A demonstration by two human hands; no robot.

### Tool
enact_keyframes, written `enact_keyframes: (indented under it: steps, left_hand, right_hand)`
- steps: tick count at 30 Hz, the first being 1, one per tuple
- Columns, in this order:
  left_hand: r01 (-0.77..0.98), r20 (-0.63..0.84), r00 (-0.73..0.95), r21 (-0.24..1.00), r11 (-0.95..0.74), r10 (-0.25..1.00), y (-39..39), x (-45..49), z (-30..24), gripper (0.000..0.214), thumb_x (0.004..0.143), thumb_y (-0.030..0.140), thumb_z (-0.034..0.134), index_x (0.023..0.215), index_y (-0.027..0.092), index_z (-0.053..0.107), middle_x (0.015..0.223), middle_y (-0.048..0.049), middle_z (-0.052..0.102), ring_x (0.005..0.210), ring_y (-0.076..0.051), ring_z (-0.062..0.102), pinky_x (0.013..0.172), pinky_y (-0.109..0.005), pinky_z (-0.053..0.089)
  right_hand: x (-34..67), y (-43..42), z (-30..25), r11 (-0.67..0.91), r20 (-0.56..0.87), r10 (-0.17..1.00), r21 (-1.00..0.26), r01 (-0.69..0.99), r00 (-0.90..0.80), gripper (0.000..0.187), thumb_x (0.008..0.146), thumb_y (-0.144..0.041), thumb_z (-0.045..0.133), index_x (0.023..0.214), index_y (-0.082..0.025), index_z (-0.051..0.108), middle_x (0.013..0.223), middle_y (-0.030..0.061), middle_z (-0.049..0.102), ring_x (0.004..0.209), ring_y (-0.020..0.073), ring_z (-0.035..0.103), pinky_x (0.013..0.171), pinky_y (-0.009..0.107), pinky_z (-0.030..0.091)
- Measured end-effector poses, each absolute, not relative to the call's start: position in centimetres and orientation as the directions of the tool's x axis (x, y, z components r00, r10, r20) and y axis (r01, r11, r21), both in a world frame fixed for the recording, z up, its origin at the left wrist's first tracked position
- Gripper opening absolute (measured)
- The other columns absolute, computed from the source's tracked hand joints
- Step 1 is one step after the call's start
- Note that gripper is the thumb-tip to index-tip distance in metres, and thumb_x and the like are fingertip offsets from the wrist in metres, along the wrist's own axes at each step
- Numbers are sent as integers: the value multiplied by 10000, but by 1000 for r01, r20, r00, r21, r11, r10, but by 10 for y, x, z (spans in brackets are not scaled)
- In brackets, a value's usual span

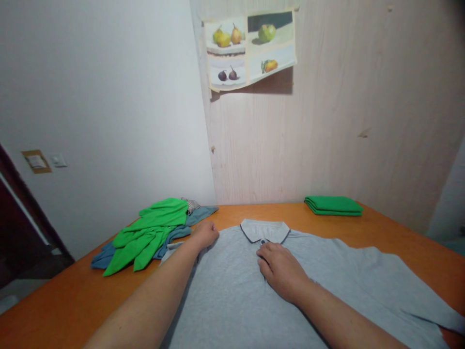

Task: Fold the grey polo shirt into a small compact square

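Observation:
A light grey polo shirt (232,291) lies spread front up on the table, its collar (267,230) at the far end. My left hand (206,235) is closed at the shirt's left shoulder edge, with the fabric gripped there; its fingertips are mostly hidden. Just below the collar, my right hand (281,269) rests on the button placket, palm down. Its fingers lie on the cloth with the thumb a little apart. Toward the right edge of the view, the shirt's other sleeve (410,286) stretches out with some wrinkles.
Bright green and blue-grey clothes (152,230) form a loose heap on the left, close to my left forearm. A folded green garment (333,205) sits at the back right of the orange table (47,310). Behind the table stands a wall with a fruit picture sheet (250,51).

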State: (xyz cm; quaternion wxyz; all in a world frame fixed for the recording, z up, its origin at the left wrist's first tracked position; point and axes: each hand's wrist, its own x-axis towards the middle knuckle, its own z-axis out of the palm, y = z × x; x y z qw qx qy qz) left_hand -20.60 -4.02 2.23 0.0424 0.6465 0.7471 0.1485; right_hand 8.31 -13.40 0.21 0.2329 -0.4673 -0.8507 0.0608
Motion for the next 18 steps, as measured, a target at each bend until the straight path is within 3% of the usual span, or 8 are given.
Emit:
enact_keyframes:
  steps: [6,10,15,18]
  left_hand:
    - [966,167,-152,236,110,974,-42,-204,22,145,821,237,542,902,194,654,903,-63,706,838,-225,636,704,-295,438]
    - [963,168,-165,240,122,972,-37,-205,24,243,892,336,466,971,201,652,990,-84,714,915,-246,645,799,-335,459]
    - [949,101,-215,257,184,971,-23,-216,30,342,897,443,438,868,204,682,1015,-121,730,996,-312,654,852,-424,465]
    - [944,99,-221,272,187,970,-19,-222,30,306,829,466,527,786,208,685,886,-116,737,919,-322,675,822,-436,477]
  right_hand:
    - [82,-133,0,553,351,824,-331,765,-444,252,936,-269,465,1059,-220,680,1064,76,631,1044,229,542,925,330,372]
    - [83,-133,-3,557,356,822,-340,758,-445,257,933,-265,469,1073,-222,681,1096,78,631,1060,233,540,944,339,369]
    - [83,-134,-2,554,349,826,-356,753,-443,270,935,-261,463,1089,-219,681,1125,84,631,1084,241,536,960,348,366]
    - [83,-134,-2,556,350,825,-361,749,-444,275,935,-258,459,1088,-213,683,1129,89,634,1083,246,538,960,356,371]
